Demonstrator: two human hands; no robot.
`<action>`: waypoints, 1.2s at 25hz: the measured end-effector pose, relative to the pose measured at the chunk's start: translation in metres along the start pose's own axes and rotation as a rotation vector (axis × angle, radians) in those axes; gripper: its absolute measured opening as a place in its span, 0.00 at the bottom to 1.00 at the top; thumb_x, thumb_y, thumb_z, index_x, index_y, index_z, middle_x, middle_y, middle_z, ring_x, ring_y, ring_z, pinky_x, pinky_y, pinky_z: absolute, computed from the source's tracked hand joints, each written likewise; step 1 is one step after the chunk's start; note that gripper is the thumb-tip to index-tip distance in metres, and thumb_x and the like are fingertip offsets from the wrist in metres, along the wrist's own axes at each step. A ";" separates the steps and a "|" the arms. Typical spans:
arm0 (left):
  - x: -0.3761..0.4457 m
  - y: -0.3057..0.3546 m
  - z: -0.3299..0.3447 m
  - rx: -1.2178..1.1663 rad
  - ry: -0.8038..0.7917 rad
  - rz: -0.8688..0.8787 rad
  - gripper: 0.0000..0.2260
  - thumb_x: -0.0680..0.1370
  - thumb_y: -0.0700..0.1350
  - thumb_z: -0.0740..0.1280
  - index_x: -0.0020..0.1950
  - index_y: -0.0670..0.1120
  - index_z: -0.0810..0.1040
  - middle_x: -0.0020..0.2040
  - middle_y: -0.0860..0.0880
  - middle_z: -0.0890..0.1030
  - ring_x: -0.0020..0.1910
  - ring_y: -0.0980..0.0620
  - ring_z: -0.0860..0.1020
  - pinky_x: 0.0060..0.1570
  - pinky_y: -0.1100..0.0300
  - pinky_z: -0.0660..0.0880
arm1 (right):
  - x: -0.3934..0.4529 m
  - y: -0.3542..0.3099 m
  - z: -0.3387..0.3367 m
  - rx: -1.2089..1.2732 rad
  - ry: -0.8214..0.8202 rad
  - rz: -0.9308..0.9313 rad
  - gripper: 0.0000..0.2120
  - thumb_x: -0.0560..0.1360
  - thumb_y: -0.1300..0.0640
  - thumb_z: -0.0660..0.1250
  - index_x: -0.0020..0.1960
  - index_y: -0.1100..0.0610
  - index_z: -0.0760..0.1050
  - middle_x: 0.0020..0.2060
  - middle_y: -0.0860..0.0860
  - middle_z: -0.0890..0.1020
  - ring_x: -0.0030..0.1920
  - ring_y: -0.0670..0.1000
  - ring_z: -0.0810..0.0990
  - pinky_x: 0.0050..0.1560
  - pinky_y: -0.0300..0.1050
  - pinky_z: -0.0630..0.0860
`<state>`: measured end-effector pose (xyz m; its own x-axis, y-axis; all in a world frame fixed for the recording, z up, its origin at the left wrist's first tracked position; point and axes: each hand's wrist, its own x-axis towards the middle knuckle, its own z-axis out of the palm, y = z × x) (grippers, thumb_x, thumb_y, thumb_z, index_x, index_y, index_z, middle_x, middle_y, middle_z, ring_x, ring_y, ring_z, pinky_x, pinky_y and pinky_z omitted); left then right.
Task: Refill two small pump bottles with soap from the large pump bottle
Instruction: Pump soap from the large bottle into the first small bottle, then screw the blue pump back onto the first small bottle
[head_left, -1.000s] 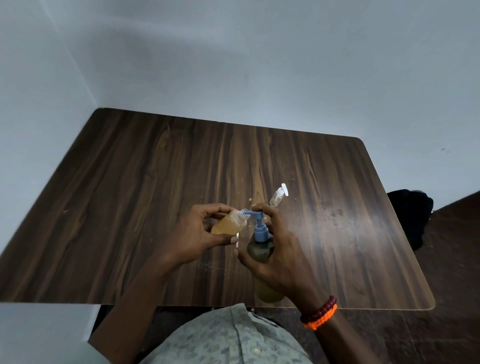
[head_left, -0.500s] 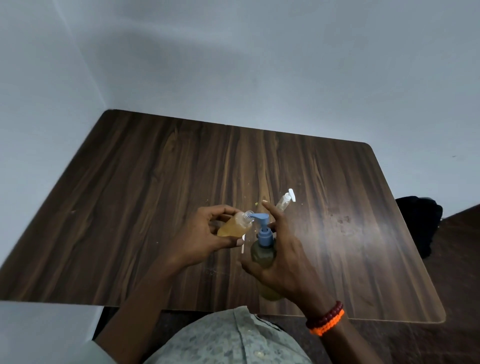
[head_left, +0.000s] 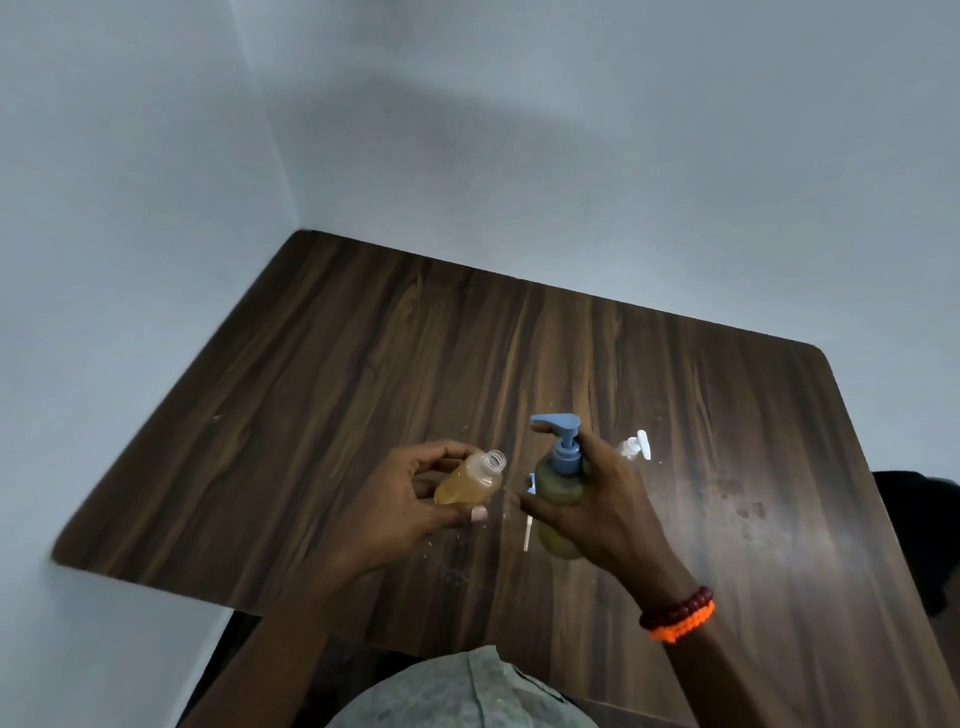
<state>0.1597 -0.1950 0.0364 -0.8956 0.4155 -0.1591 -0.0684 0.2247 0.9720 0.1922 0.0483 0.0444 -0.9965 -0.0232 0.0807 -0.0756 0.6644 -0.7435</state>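
left hand (head_left: 410, 499) fingers hold open small bottle (head_left: 470, 480) mid-frame, right hand (head_left: 597, 499) grips large pump bottle (head_left: 558, 483); should realign nozzle over mouth before pumping.

A dark wood-grain table (head_left: 363, 364) carries 1 small white-capped pump bottle (head_left: 635, 447) and a loose pump piece (head_left: 529, 506).

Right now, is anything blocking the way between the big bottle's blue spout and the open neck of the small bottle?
Nothing visible does. The blue spout and the small bottle's uncapped neck are apart, with only bare table behind the gap.
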 end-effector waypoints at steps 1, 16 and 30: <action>-0.002 -0.002 -0.003 -0.018 0.010 -0.007 0.22 0.70 0.40 0.83 0.62 0.53 0.85 0.59 0.51 0.87 0.58 0.50 0.86 0.60 0.44 0.84 | 0.009 0.003 0.002 0.016 -0.006 -0.003 0.30 0.67 0.52 0.84 0.65 0.46 0.75 0.51 0.43 0.82 0.54 0.41 0.83 0.55 0.34 0.80; -0.022 -0.034 0.000 -0.211 0.122 -0.124 0.22 0.71 0.38 0.82 0.62 0.54 0.85 0.62 0.50 0.87 0.62 0.50 0.86 0.63 0.53 0.83 | 0.131 0.087 0.089 0.025 -0.248 0.007 0.24 0.65 0.54 0.84 0.57 0.49 0.79 0.49 0.43 0.84 0.50 0.40 0.83 0.54 0.33 0.78; -0.029 -0.041 0.020 -0.199 0.091 -0.274 0.20 0.71 0.35 0.81 0.58 0.52 0.83 0.61 0.47 0.85 0.62 0.48 0.85 0.64 0.48 0.82 | 0.145 0.117 0.099 -0.056 -0.404 -0.071 0.15 0.70 0.56 0.79 0.49 0.45 0.75 0.51 0.51 0.78 0.56 0.52 0.71 0.54 0.47 0.69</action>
<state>0.1970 -0.1990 -0.0021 -0.8670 0.2813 -0.4113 -0.3880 0.1367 0.9114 0.0353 0.0490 -0.0969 -0.9239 -0.3544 -0.1445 -0.1541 0.6899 -0.7073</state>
